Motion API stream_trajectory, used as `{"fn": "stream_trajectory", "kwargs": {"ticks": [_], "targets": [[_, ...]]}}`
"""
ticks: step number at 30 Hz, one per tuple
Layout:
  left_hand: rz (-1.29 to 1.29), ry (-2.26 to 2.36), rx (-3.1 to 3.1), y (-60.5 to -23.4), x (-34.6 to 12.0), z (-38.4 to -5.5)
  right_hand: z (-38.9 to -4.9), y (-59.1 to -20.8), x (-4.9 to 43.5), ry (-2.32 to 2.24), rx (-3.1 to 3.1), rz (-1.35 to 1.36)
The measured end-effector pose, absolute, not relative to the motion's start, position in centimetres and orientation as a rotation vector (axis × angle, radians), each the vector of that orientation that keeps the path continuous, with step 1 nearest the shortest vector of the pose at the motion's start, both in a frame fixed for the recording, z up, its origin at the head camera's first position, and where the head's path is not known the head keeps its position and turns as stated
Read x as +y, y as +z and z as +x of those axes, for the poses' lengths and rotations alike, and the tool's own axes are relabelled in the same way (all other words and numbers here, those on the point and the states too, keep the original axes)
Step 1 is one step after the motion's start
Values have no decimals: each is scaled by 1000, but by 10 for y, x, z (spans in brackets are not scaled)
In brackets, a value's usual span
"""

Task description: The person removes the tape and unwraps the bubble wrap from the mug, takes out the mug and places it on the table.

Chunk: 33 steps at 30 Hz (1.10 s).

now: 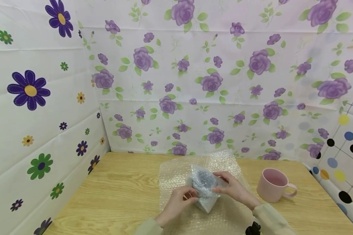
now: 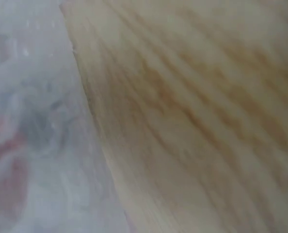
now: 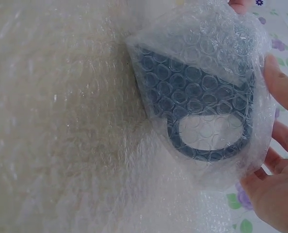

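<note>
A dark blue mug (image 3: pixel 192 80) shows through the bubble wrap (image 3: pixel 212 177) folded round it, its handle visible in the right wrist view. In the head view this wrapped mug (image 1: pixel 205 182) is between both hands, above a flat bubble wrap sheet (image 1: pixel 172 173). My right hand (image 1: pixel 232 188) grips its right side, thumb in front and fingers behind. At the lower left, my left hand (image 1: pixel 177 203) has curled fingers and thumb pinching the wrapping. The left wrist view is blurred and shows mostly wood, with some plastic wrap (image 2: pixel 42 160) at its left edge.
A pink mug (image 1: pixel 272 185) stands to the right on the wooden table (image 1: pixel 120 189), its handle pointing right. Flower-printed cloth (image 1: pixel 191 120) hangs behind the table and along the left. A small black object (image 1: pixel 253 228) shows beside the right sleeve.
</note>
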<state>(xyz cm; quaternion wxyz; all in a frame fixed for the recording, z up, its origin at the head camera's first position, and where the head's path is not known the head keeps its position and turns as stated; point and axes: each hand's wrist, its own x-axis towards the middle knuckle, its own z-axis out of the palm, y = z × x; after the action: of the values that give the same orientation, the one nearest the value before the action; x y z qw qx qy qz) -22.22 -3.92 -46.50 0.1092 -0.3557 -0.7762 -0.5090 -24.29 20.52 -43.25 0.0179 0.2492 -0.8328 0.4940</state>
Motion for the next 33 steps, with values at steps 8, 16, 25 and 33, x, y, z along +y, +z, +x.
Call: {"fn": "stream_trajectory", "kwargs": {"ticks": [8,16,25,33], "targets": [[-996,-1528,-2298,-455,-33,-219,-244,-434,205,1534,-2604,746],[-1010,-1447,-2374,-457,-34,-226,-242,-435,204,1545,-2606,724],[-1055,-1318,-2355,-455,-36,-221,-244,-439,205,1516,-2600,711],[-1058,-1316,-2369,-454,-35,-222,-244,-440,204,1505,-2600,694]]}}
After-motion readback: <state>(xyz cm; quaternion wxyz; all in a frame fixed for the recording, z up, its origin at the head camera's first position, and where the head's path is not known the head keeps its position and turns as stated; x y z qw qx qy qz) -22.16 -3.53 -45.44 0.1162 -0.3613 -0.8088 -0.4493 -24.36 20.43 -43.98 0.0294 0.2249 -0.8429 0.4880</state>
